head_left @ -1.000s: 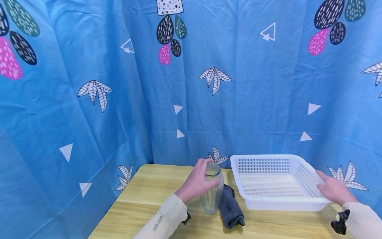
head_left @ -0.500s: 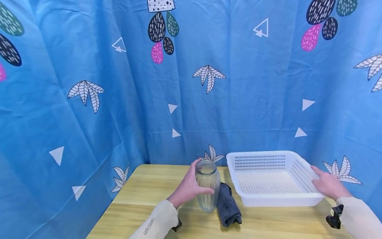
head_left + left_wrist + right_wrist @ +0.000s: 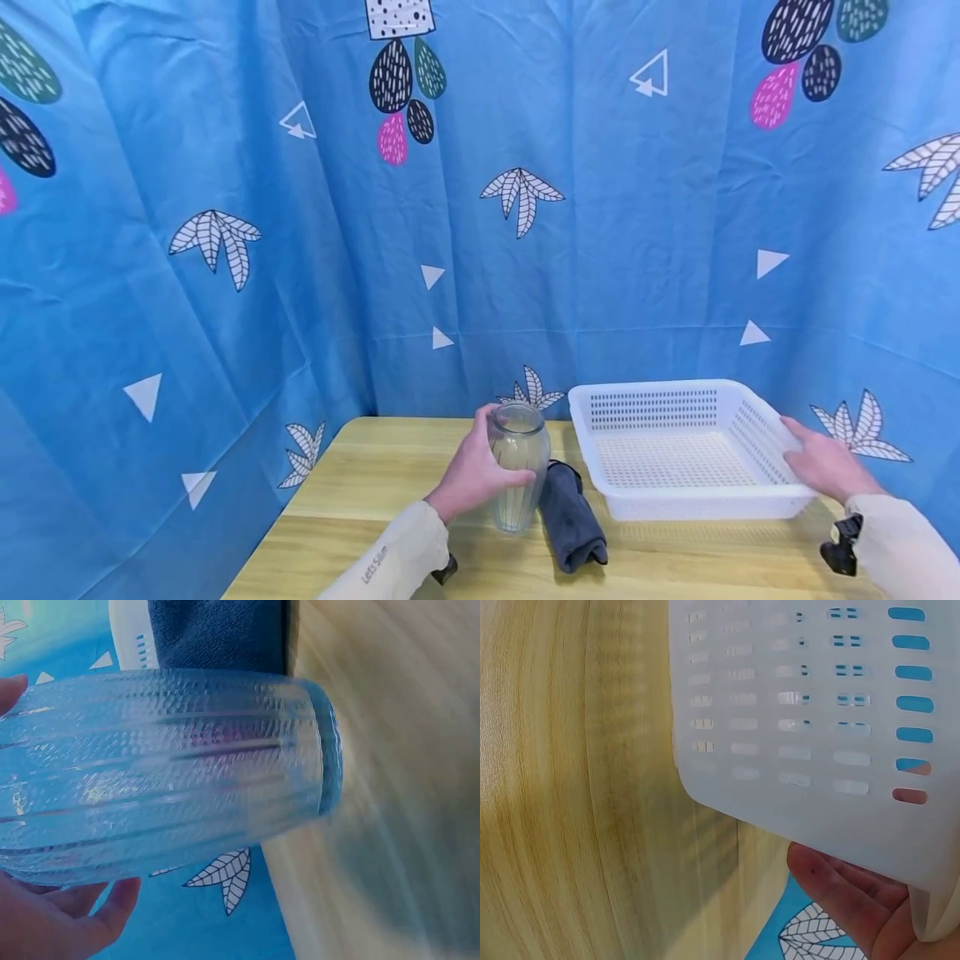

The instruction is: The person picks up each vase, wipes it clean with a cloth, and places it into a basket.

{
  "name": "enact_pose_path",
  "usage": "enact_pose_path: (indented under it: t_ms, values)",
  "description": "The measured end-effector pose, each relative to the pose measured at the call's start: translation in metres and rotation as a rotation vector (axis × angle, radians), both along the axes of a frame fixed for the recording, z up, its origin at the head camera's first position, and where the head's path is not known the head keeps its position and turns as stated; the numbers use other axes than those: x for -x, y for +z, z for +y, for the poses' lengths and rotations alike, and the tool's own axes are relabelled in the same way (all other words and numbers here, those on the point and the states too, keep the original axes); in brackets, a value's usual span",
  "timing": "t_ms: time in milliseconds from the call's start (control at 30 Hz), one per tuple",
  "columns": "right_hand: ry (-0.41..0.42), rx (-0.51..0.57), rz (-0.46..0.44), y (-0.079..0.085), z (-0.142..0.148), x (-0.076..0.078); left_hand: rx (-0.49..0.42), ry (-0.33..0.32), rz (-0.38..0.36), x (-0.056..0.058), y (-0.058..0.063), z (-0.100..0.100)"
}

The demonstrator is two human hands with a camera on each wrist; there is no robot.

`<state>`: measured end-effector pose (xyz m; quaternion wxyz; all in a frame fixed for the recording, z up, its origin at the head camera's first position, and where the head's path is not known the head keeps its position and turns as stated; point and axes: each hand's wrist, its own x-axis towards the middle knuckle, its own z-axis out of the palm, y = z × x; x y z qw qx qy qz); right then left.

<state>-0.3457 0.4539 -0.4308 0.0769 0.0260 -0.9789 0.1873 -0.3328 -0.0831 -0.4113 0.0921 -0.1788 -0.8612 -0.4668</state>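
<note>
My left hand (image 3: 471,475) grips a clear ribbed glass vase (image 3: 521,450) from its left side, thumb across the front and fingers behind the upper part. In the left wrist view the textured vase (image 3: 165,765) lies across the picture, its base close over the wooden tabletop. Just right of it in the head view is a rolled dark grey cloth (image 3: 572,521). My right hand (image 3: 828,462) holds the right side of a white plastic basket (image 3: 705,504). From the right wrist, its fingers (image 3: 840,892) show curled under the basket's rim, partly hidden by the wall.
The wooden table (image 3: 390,467) has a rounded far left corner. A blue patterned curtain (image 3: 450,250) hangs close behind it and along the left. The basket, with slotted walls, takes up the table's back right.
The left fingers have shifted from over the vase's rim to its side, and the vase's base has swung slightly left, away from the cloth. The head view has turned a little; the right hand stays put.
</note>
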Motion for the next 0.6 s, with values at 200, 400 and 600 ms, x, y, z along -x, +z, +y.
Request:
enact_pose_path:
  t_ms: [200, 400, 600]
  values:
    - [-0.002, -0.011, 0.006, 0.004, 0.001, -0.002, 0.038, 0.015, 0.066, 0.008, 0.019, 0.006]
    - [-0.008, -0.01, 0.005, 0.005, 0.003, -0.005, 0.042, 0.002, 0.172, 0.021, 0.041, 0.025]
    - [-0.003, 0.011, 0.0, 0.002, -0.004, -0.007, 0.153, 0.025, 0.294, 0.031, 0.066, 0.047]
